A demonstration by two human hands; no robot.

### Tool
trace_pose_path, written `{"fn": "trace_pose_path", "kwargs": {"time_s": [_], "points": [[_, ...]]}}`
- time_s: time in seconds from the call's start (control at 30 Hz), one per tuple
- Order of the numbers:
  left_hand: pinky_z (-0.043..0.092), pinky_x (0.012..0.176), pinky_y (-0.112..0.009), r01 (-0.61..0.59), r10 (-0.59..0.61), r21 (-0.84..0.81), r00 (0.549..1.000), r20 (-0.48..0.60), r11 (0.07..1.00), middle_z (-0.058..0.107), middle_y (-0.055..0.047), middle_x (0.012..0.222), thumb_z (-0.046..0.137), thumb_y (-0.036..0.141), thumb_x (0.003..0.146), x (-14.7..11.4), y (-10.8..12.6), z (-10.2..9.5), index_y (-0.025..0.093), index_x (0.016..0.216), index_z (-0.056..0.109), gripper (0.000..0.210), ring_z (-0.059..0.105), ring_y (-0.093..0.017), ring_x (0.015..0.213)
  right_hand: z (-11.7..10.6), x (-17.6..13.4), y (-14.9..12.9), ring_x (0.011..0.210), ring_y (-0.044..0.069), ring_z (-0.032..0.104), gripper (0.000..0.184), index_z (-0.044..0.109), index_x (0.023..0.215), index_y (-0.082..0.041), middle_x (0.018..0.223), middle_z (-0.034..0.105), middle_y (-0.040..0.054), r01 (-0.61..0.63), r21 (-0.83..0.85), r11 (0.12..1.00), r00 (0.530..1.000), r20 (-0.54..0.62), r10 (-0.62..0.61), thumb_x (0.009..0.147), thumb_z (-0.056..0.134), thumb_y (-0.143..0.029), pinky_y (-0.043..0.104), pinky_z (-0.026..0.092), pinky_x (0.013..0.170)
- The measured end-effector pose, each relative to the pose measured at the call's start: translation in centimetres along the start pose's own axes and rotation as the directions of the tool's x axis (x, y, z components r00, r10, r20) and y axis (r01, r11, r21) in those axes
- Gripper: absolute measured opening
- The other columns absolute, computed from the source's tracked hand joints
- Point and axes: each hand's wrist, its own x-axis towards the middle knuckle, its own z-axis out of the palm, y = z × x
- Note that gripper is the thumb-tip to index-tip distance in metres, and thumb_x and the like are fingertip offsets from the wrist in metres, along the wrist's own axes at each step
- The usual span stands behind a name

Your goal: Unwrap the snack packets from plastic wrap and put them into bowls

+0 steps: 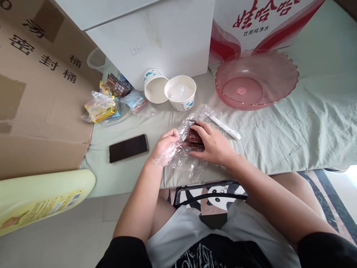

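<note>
My left hand (166,146) is closed on a crumpled clear plastic bag (181,162), whose film drapes over the fingers and palm. Dark brown glossy packets (194,137) lie stacked against the bag's film. My right hand (213,143) curls over them from the right, thumb low and fingertips on top, gripping them; its palm side is hidden. Just beyond that hand a slim white tool (224,126), perhaps a craft knife, rests on the cloth. Behind the bag stands an upright paper cup (185,105) with clear plastic inside, and a second paper cup (150,76) lies tipped beside it.
A black phone (128,148) lies to the left on the green cloth (312,130). Bagged snack packets (102,109) sit by a cardboard box (41,93). A pink ribbed bowl (281,80) stands at the right, before a red-and-white carton (225,33). A white box (173,41) blocks the back.
</note>
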Motion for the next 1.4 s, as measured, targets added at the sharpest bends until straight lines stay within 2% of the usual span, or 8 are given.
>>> {"fn": "trace_pose_path", "kwargs": {"time_s": [0.23,0.37,0.53,0.63,0.83,1.13,1.23,1.4], "points": [[0.058,0.083,-0.041,-0.016,0.013,-0.067,0.999,-0.040,0.998,0.074,-0.006,0.089,0.067,0.030,0.066,0.2,0.0,0.0,0.023,0.066,0.047,0.021,0.074,-0.031,0.106,-2.0,0.7,0.9,0.112,0.028,0.071,0.041,0.061,0.127,-0.026,0.130,0.070,0.0098,-0.074,0.170,0.983,0.997,0.042,0.068,0.088,0.070,-0.032,0.042,0.060,0.089],[0.058,0.078,-0.034,0.011,-0.024,-0.126,0.994,-0.109,0.992,0.079,-0.007,0.103,0.065,0.025,0.066,0.7,0.0,-0.1,0.022,0.066,0.045,0.020,0.075,-0.027,0.109,-3.5,0.7,0.6,0.092,0.026,0.075,0.027,0.067,0.118,-0.026,0.109,0.077,0.0059,-0.114,0.068,0.991,0.983,-0.139,0.123,0.095,0.063,-0.039,0.039,0.059,0.077],[0.059,0.080,-0.033,0.039,-0.061,-0.128,0.984,-0.167,0.991,0.080,-0.009,0.111,0.063,0.023,0.068,1.1,0.0,-0.1,0.022,0.070,0.047,0.017,0.076,-0.025,0.111,-6.3,0.8,2.2,0.103,0.029,0.071,0.032,0.069,0.121,-0.025,0.110,0.071,0.0122,-0.139,-0.069,0.988,0.821,-0.566,0.076,0.100,0.057,-0.046,0.048,0.058,0.091],[0.058,0.080,-0.033,0.034,-0.051,-0.101,0.984,-0.170,0.994,0.079,-0.009,0.109,0.064,0.024,0.066,1.1,-0.1,0.0,0.022,0.069,0.046,0.018,0.075,-0.025,0.112,-8.1,1.3,4.9,0.111,0.034,0.067,0.039,0.067,0.128,-0.025,0.114,0.063,0.0156,-0.227,-0.151,0.962,0.717,-0.695,0.060,0.100,0.055,-0.050,0.057,0.054,0.096],[0.056,0.077,-0.033,0.011,-0.021,-0.063,0.986,-0.166,0.998,0.078,-0.008,0.103,0.065,0.027,0.064,1.2,-0.2,0.1,0.022,0.065,0.046,0.020,0.075,-0.026,0.108,-8.4,2.0,8.6,0.114,0.037,0.061,0.036,0.064,0.127,-0.027,0.117,0.064,0.0159,-0.335,-0.131,0.933,0.735,-0.656,0.172,0.096,0.059,-0.045,0.060,0.046,0.096],[0.055,0.075,-0.030,-0.019,0.003,-0.086,0.982,-0.188,0.996,0.075,-0.006,0.090,0.067,0.025,0.062,1.2,-0.2,0.4,0.021,0.063,0.048,0.020,0.075,-0.023,0.100,-7.5,2.3,6.7,0.113,0.038,0.061,0.017,0.068,0.101,-0.027,0.107,0.072,0.0110,-0.383,-0.106,0.918,0.690,-0.693,0.208,0.089,0.064,-0.039,0.065,0.036,0.103],[0.055,0.075,-0.030,-0.019,0.003,-0.087,0.983,-0.186,0.996,0.075,-0.006,0.090,0.067,0.024,0.064,1.2,-0.2,0.4,0.021,0.064,0.047,0.020,0.075,-0.023,0.100,-7.5,1.7,5.2,0.107,0.034,0.065,0.014,0.067,0.093,-0.026,0.101,0.072,0.0104,-0.271,-0.082,0.959,0.728,-0.669,0.149,0.093,0.055,-0.032,0.058,0.042,0.100],[0.057,0.076,-0.029,-0.016,-0.005,-0.105,0.981,-0.194,0.994,0.078,-0.006,0.095,0.067,0.024,0.068,1.0,-0.2,0.5,0.020,0.066,0.047,0.021,0.077,-0.022,0.099,-4.3,1.1,1.5,0.076,0.021,0.066,0.021,0.070,0.094,-0.024,0.082,0.073,0.0043,0.038,0.042,0.998,0.968,-0.249,-0.026,0.096,0.049,-0.027,0.039,0.051,0.078]]}}
